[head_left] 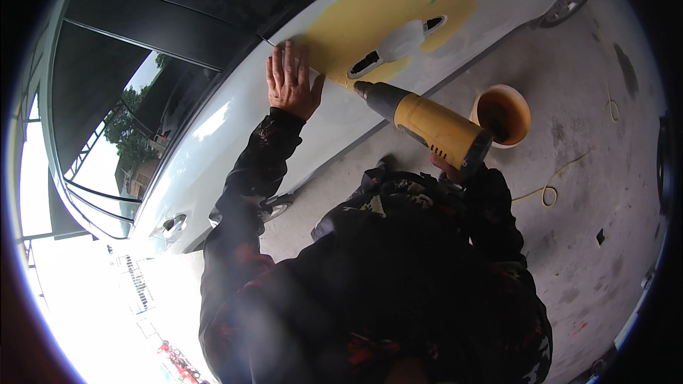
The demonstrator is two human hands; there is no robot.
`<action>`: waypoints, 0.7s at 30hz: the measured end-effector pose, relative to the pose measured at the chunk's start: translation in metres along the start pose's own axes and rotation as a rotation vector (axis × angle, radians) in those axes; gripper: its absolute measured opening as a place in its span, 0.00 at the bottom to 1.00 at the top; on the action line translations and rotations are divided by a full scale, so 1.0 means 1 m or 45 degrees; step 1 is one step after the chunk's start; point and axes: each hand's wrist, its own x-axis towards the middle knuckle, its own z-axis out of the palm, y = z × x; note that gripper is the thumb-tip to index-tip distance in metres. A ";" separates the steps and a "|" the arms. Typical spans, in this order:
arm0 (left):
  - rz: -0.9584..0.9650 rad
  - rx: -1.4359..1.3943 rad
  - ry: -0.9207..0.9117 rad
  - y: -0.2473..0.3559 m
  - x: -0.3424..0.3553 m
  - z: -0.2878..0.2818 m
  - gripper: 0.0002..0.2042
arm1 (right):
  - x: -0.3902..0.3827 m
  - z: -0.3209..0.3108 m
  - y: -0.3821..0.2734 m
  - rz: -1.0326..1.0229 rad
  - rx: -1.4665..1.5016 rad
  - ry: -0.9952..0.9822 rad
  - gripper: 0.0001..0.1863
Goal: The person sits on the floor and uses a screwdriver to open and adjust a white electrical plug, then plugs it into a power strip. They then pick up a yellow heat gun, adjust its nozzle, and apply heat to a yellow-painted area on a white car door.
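My left hand (292,84) lies flat with fingers stretched on the pale car door (327,110), at the edge of a yellow filler patch (370,11). In my right hand (446,168) is a yellow and black heat gun (434,124), gripped near its rear; most of the fingers are hidden behind it. Its dark nozzle points at the lower edge of the patch, close to the door; whether it touches I cannot tell. Two dark handle openings (365,64) show in the door beside a bare greyish area.
An orange-brown bucket (502,115) stands on the concrete floor (569,192) to the right of the heat gun. A thin yellow cord (549,195) curls over the floor. Dark car windows (142,35) fill the upper left, and a wheel (569,0) shows at upper right.
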 end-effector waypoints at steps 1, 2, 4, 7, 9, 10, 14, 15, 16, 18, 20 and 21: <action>-0.001 -0.009 0.004 -0.001 0.000 0.001 0.34 | 0.001 -0.005 -0.006 0.026 0.030 -0.039 0.29; -0.001 -0.017 0.010 0.000 0.000 0.001 0.34 | 0.002 -0.008 -0.012 0.046 0.084 -0.057 0.29; 0.003 -0.039 0.040 -0.001 0.001 0.001 0.34 | 0.004 -0.013 -0.020 0.082 0.193 -0.093 0.30; 0.016 -0.044 0.088 -0.002 0.005 0.000 0.34 | 0.003 -0.007 -0.020 0.047 0.289 -0.041 0.31; 0.008 -0.048 0.096 -0.002 0.007 0.000 0.34 | 0.004 0.003 -0.015 -0.091 0.256 0.140 0.32; -0.005 -0.055 0.089 -0.001 0.008 -0.001 0.33 | 0.005 0.009 -0.014 -0.162 0.237 0.233 0.33; -0.007 -0.040 0.004 0.004 0.010 -0.001 0.32 | 0.022 0.019 -0.028 -0.295 0.308 0.556 0.36; 0.012 -0.043 -0.033 0.006 0.011 -0.001 0.32 | 0.027 0.014 -0.036 -0.262 0.326 0.546 0.34; 0.031 -0.047 -0.069 0.008 0.012 -0.001 0.32 | 0.032 0.008 -0.045 -0.229 0.343 0.536 0.32; 0.077 -0.017 -0.181 0.010 0.016 -0.001 0.34 | 0.039 -0.015 -0.063 -0.103 0.300 0.363 0.23; 0.104 -0.010 -0.226 0.013 0.019 -0.002 0.35 | 0.043 -0.035 -0.075 0.024 0.255 0.193 0.14; 0.110 -0.008 -0.254 0.015 0.021 -0.001 0.36 | 0.045 -0.037 -0.078 0.124 0.220 0.245 0.12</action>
